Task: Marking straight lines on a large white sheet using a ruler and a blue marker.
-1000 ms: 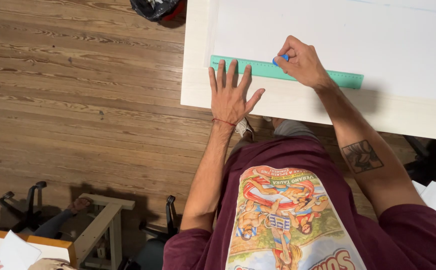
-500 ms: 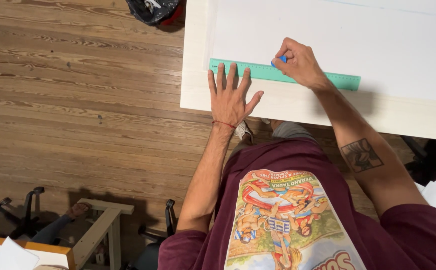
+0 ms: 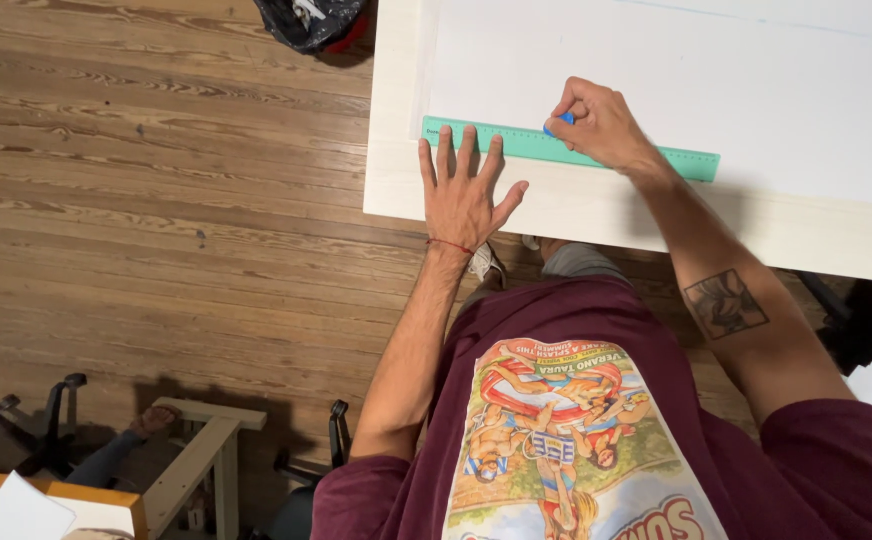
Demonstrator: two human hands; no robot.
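Barely anything has shifted since half a second ago: both hands sit where they were, and only the view has drifted a touch, so the chairs in the lower left of the frame show a little more. From my remote seat I see the left hand [image 3: 464, 192] spread flat and open in the upper middle of the frame, fingertips resting on the near edge of the green ruler [image 3: 516, 141]. That looks like a pinning hold, weight pressed down so the strip cannot slide. The ruler lies flat along the near edge of the big white sheet [image 3: 676, 70], which covers most of the white table [image 3: 396, 150].

Over to the right hand [image 3: 604, 125], curled tight around a small blue pen [image 3: 564, 121] (only its blue end peeks out between the fingers). It sits against the ruler's far edge, about midway along, so the straight edge can guide it. A faint blue line already runs across the sheet near the top right of the frame.

Down in the frame there is a maroon shirt with a colourful print, wooden floor on the left, and a dark bag [image 3: 311, 20] at the top edge.
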